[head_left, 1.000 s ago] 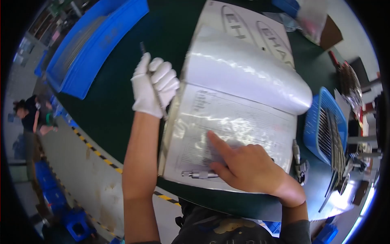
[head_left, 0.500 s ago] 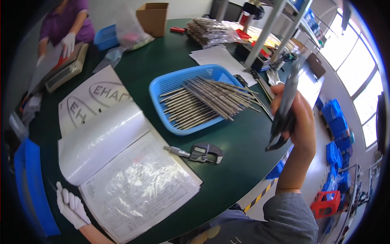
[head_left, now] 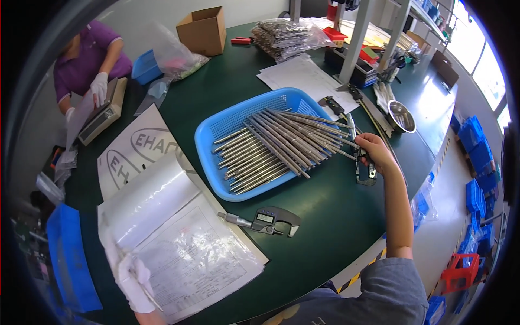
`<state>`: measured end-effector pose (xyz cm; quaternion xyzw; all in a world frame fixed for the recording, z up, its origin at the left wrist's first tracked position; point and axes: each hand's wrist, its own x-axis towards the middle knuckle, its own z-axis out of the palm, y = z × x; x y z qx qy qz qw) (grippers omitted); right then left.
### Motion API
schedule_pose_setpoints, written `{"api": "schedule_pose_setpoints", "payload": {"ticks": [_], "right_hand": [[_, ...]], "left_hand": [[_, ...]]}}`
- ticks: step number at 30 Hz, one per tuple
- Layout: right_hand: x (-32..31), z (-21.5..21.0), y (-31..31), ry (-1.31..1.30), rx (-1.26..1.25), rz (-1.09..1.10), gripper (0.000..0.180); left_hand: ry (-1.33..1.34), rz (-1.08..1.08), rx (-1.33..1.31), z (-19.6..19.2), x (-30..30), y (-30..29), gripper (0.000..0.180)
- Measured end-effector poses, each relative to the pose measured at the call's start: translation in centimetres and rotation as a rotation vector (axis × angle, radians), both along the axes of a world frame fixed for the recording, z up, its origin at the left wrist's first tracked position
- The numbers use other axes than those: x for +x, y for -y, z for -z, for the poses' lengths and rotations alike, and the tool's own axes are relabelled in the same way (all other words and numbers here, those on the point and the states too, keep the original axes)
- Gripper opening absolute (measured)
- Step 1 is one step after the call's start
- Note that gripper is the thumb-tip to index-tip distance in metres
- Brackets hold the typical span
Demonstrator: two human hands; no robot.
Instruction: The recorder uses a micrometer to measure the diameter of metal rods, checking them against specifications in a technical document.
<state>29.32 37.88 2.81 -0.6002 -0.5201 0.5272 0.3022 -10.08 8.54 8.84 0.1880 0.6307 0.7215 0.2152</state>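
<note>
My right hand (head_left: pixel 376 153), bare, is closed on a digital caliper (head_left: pixel 365 172) with a dark body, just past the basket's right side. Beside it, a blue plastic basket (head_left: pixel 205 162) holds many metal rods (head_left: pixel 292 138); the upper bundle fans out over the right rim. My left hand (head_left: pixel 134 279), in a white glove, is over the lower left of an open folder (head_left: pixel 195 254) of sheets in clear sleeves. Its fingers are curled round what looks like a thin rod (head_left: pixel 151 299), partly hidden. A digital micrometer (head_left: pixel 265 218) lies between basket and folder.
Farther right lie another caliper (head_left: pixel 331 104) and a steel bowl (head_left: pixel 401 116). Bagged parts (head_left: pixel 279 38), white paper (head_left: pixel 300 78) and a cardboard box (head_left: pixel 201 31) stand at the back. A gloved co-worker (head_left: pixel 89 59) handles a device at far left. A blue bin (head_left: pixel 70 260) is at left.
My right hand has come down and inward with the caliper, from raised at the right to beside the basket. My left hand has moved right, onto the folder. The view has shifted slightly.
</note>
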Motion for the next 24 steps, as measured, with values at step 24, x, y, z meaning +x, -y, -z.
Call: {"api": "schedule_pose_setpoints", "payload": {"ticks": [24], "right_hand": [[-2.7, 3.3, 0.2, 0.689, 0.865, -0.049, 0.031]], "left_hand": [[0.011, 1.073, -0.521, 1.0, 9.8, -21.8, 0.052]]}}
